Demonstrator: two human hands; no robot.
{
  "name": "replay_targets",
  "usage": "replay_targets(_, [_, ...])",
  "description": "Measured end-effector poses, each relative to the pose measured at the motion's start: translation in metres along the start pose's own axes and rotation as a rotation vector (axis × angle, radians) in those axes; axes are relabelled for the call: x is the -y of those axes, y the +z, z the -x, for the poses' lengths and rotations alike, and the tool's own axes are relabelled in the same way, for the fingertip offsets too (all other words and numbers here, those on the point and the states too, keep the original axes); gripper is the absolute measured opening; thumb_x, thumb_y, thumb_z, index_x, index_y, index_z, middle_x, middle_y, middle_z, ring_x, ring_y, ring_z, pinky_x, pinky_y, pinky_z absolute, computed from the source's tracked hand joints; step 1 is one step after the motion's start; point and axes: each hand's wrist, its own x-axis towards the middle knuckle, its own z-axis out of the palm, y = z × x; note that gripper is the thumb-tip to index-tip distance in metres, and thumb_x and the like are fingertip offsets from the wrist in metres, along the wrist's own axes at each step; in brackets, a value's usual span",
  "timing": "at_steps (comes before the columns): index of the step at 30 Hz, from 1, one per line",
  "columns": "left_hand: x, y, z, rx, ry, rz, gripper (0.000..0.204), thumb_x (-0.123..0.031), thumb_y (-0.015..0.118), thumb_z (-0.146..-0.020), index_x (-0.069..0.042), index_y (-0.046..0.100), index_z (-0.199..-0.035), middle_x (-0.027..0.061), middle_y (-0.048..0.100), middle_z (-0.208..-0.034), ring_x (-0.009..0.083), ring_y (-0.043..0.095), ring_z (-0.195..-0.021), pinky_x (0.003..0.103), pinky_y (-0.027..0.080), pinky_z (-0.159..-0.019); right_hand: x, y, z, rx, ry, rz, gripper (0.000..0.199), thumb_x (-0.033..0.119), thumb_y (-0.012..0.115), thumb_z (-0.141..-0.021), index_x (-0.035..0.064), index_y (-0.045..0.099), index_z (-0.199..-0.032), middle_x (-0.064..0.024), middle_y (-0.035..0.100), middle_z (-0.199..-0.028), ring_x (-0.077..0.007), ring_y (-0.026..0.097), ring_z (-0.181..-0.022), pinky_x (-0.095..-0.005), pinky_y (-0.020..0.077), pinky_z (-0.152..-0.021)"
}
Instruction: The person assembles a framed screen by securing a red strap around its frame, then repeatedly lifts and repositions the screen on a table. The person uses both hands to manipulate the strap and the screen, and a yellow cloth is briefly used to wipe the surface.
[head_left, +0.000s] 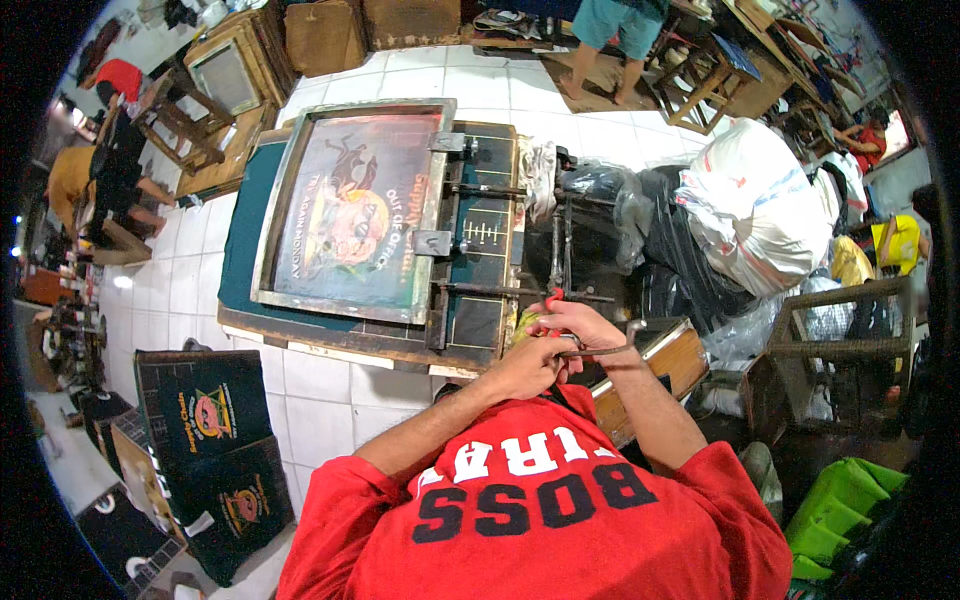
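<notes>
My two hands are together just in front of my chest, at the near right corner of a printing board. My left hand (pixel 530 366) is closed on a thin bent metal rod (pixel 600 351), whose hooked end sticks out past my right wrist. My right hand (pixel 580 324) is closed beside and above it, its fingers curled over something mostly hidden. A small red piece (pixel 553 298) and a yellow-green bit (pixel 523 322) show at its fingers; I cannot make out their kind. To the left, a framed printing screen (pixel 283 208) with a cartoon design lies over the dark green board (pixel 240 250).
Metal hinge clamps (pixel 434 243) and rods join the screen to the board. White (pixel 755 205) and black bags pile up at right, above a wooden stool (pixel 840 318). Printed dark green panels (pixel 210 405) stand at lower left. Other people work at the far edges.
</notes>
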Motion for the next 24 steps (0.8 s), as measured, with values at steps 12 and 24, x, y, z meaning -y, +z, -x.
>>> replay_targets(12, [0.072, -0.026, 0.026, -0.737, -0.117, 0.777, 0.029, -0.018, 0.041, -0.108, -0.004, 0.053, -0.131, 0.0057, 0.062, -0.082, 0.0126, 0.056, -0.064, 0.031, 0.053, -0.064, 0.063, -0.009, 0.066, -0.341, -0.112, 0.248, 0.057, 0.000, 0.057, -0.089, -0.0075, 0.032, -0.140, -0.0270, 0.054, -0.135, -0.0343, 0.074, -0.085, -0.0320, 0.0578, -0.046])
replay_targets(24, [0.072, -0.022, 0.040, -1.031, -0.125, 1.441, 0.037, -0.043, 0.043, -0.106, -0.010, 0.052, -0.091, 0.0024, 0.046, -0.075, 0.0176, 0.043, -0.061, 0.048, 0.052, -0.083, 0.135, 0.003, 0.008, -0.257, -0.303, 0.579, 0.042, 0.016, 0.068, -0.092, 0.0024, 0.060, -0.131, -0.0040, 0.068, -0.081, -0.0100, 0.059, -0.046, -0.0216, 0.0390, -0.038])
